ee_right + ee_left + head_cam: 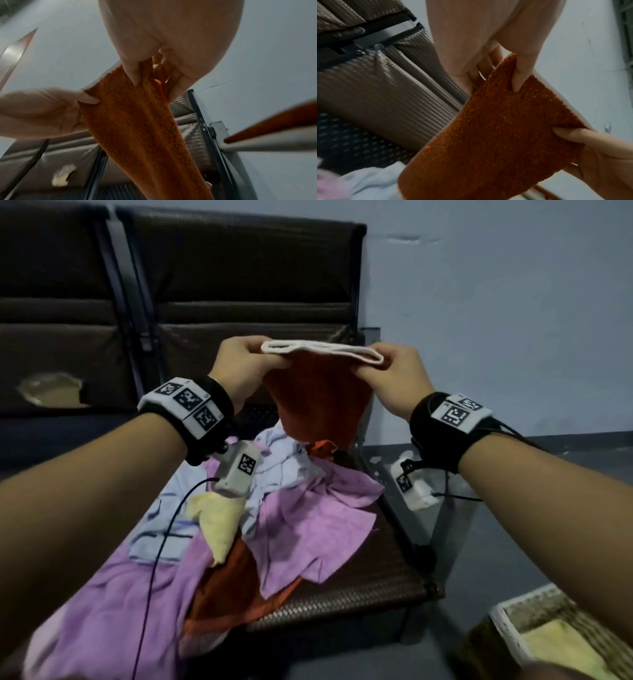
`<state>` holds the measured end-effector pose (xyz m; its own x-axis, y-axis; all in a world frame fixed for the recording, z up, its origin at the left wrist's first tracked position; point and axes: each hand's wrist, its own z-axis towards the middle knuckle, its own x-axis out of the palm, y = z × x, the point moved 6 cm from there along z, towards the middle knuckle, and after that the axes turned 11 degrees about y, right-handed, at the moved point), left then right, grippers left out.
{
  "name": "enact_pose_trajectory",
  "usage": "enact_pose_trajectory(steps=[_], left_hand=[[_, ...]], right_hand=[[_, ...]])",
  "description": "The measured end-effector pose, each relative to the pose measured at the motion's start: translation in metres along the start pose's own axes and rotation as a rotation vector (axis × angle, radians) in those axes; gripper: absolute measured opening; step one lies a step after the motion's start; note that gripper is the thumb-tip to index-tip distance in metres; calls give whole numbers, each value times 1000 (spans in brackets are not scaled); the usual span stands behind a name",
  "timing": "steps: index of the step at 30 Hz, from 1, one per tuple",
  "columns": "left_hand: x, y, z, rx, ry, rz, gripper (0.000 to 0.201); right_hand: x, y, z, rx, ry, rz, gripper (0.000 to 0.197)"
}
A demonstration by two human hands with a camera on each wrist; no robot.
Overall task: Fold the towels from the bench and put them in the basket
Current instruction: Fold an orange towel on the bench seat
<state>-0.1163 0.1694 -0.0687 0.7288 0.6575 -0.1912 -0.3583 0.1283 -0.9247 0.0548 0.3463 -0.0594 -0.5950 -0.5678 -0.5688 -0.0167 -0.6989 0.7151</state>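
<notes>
An orange towel (318, 402) with a white edge hangs in the air above the bench, doubled over at the top. My left hand (246, 364) pinches its upper left corner and my right hand (387, 368) pinches the upper right corner. In the left wrist view my left thumb presses the orange towel (505, 128) against the fingers behind it. From the right wrist, the orange towel (140, 121) hangs down from my right fingers, with the left hand (51, 112) gripping beside. A wicker basket (507, 611) stands on the floor at lower right with a yellow towel (561, 645) inside.
A heap of unfolded towels lies on the brown woven bench (359, 587): pink (308, 525), pale blue (284, 467), yellow (219, 522) and another orange one (233, 587). The bench back (239, 285) rises behind. A grey wall and floor lie to the right.
</notes>
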Motion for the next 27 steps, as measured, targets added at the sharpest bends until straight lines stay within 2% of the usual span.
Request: enact_pose_trajectory(steps=[3, 5, 8, 11, 13, 15, 17, 18, 21, 24, 27], left_hand=[[12, 48, -38, -170, 105, 125, 22], [30, 78, -69, -275, 261, 216, 12], [53, 122, -113, -498, 538, 302, 19], [65, 135, -139, -668, 714, 254, 10], [68, 136, -141, -703, 734, 205, 15], [67, 141, -133, -719, 679, 166, 9], [60, 152, -118, -708, 559, 168, 22], [57, 158, -110, -697, 506, 164, 21], [52, 176, -91, -678, 375, 119, 14], [48, 198, -73, -656, 251, 151, 26], [40, 214, -59, -571, 81, 250, 29]], right_hand=[[33, -29, -36, 90, 257, -125, 14], [57, -47, -67, 137, 450, -194, 12], [85, -68, -111, 208, 680, -207, 11], [105, -94, -144, 492, 877, 54, 6], [116, -105, -155, 645, 936, 257, 11], [119, -115, -147, 686, 879, 330, 24], [118, -125, -128, 687, 730, 359, 31], [116, -131, -118, 682, 645, 348, 32], [117, -144, -91, 613, 483, 213, 23], [125, -154, -76, 544, 392, 130, 8], [131, -164, -63, 509, 291, 35, 6]])
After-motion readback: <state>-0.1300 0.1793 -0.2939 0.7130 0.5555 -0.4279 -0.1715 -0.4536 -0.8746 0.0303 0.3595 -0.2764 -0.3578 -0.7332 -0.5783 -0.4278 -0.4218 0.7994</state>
